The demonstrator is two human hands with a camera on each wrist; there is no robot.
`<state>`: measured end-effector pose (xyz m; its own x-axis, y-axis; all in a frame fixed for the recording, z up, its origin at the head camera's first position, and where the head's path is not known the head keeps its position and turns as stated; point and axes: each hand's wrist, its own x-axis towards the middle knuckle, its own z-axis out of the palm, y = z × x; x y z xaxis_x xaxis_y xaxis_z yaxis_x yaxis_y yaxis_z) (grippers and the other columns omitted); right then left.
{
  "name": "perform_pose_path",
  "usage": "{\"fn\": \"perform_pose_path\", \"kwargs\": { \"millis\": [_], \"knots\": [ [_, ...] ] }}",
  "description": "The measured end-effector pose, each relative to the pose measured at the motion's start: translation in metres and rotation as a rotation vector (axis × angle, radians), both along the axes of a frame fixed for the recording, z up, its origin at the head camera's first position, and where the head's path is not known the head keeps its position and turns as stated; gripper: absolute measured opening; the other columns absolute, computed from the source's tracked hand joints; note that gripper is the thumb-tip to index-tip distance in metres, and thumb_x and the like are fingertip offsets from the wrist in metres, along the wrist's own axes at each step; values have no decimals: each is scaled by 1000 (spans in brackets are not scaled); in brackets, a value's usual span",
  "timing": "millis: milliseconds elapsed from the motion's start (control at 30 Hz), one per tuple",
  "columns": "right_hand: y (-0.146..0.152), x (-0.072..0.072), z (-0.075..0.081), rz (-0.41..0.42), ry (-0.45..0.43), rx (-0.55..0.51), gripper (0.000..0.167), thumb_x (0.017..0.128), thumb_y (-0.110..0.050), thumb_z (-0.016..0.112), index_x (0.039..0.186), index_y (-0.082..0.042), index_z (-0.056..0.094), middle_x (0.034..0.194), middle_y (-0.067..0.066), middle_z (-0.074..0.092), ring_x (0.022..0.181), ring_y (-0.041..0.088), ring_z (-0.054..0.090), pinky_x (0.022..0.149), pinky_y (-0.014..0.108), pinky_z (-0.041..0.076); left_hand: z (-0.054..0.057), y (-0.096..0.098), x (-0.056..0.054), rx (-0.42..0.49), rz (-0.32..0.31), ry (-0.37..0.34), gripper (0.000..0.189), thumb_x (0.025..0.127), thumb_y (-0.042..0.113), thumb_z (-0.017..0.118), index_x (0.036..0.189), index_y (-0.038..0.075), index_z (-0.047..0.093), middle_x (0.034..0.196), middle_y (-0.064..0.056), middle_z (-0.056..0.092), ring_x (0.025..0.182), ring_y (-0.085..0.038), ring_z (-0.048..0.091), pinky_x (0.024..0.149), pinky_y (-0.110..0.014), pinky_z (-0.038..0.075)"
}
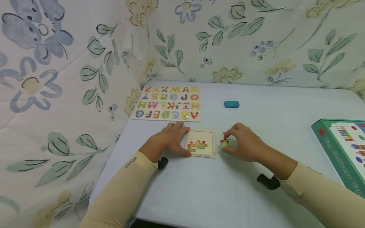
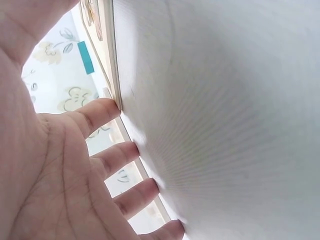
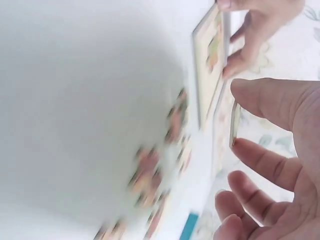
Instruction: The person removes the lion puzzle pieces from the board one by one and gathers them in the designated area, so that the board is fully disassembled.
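Note:
My left hand [image 1: 172, 139] steadies a small square wooden puzzle tray [image 1: 209, 136] at its left side, index fingertip by the far corner and thumb by the near one. In the left wrist view its fingers [image 2: 107, 111] are spread and nearly straight. Joined jigsaw pieces [image 1: 201, 144] lie inside the tray, toward its lower left. Just right of the tray, my right hand [image 1: 244, 145] pinches a puzzle piece [image 3: 235, 124] between thumb and index finger, seen edge-on in the right wrist view. Several loose puzzle pieces [image 3: 149, 172] lie on the table under that hand, blurred.
A wooden alphabet board [image 1: 168, 104] with colourful letters lies behind the tray. To its right is a blue block [image 1: 231, 104]. A green box [image 1: 332, 152] stands at the table's right edge. Floral cloth [image 1: 182, 47] hangs behind and along the left side.

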<state>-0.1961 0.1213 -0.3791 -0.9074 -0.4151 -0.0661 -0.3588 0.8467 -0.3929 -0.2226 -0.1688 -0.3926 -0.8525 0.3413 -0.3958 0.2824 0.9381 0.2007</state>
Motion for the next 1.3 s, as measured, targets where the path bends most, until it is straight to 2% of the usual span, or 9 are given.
{"fn": "perform_pose_path", "kwargs": {
  "millis": [167,400,667,800,1000,1133,1300],
  "knots": [
    [30,13,1,-19,2,18,34,82,-33,86,110,-17,73,119,12,59,107,32,57,88,48,56,2,-5,1,1,8,-7,109,74,69,80,162,25,30,171,-10,14,153,-42,18,121,-61,26],
    [63,32,-11,-18,13,50,36,78,-35,89,106,-18,75,112,11,59,97,27,57,77,40,54,2,-13,3,4,31,-7,111,73,69,80,162,25,30,171,-9,15,152,-41,19,120,-61,27],
    [78,47,-29,-45,4,48,37,75,-35,91,103,-17,75,109,10,60,101,31,59,85,50,55,3,-18,4,-2,33,-4,110,75,68,79,162,24,30,171,-10,15,152,-42,20,119,-63,28],
    [80,49,-30,-40,23,54,39,75,-36,91,105,-17,75,110,11,61,102,31,59,86,51,56,4,-17,4,2,33,-7,110,75,68,79,162,23,30,171,-10,15,152,-42,20,119,-63,27],
    [75,44,-19,-20,46,38,47,75,-38,91,113,-15,74,110,10,61,100,29,59,83,49,57,5,-13,3,2,19,-3,110,75,68,79,162,23,30,171,-10,15,152,-42,20,119,-63,27],
    [59,36,-12,12,57,37,47,79,-38,88,117,-15,72,110,9,61,100,27,59,82,47,57,4,-8,1,12,19,-4,109,74,68,79,162,25,30,171,-9,15,152,-42,20,117,-64,29],
    [26,24,-14,62,63,28,36,83,-33,85,113,-18,72,107,6,62,99,24,57,81,43,54,1,1,0,25,-8,-5,109,74,68,80,162,24,31,170,-10,16,152,-42,20,119,-62,29]
  ]
}}
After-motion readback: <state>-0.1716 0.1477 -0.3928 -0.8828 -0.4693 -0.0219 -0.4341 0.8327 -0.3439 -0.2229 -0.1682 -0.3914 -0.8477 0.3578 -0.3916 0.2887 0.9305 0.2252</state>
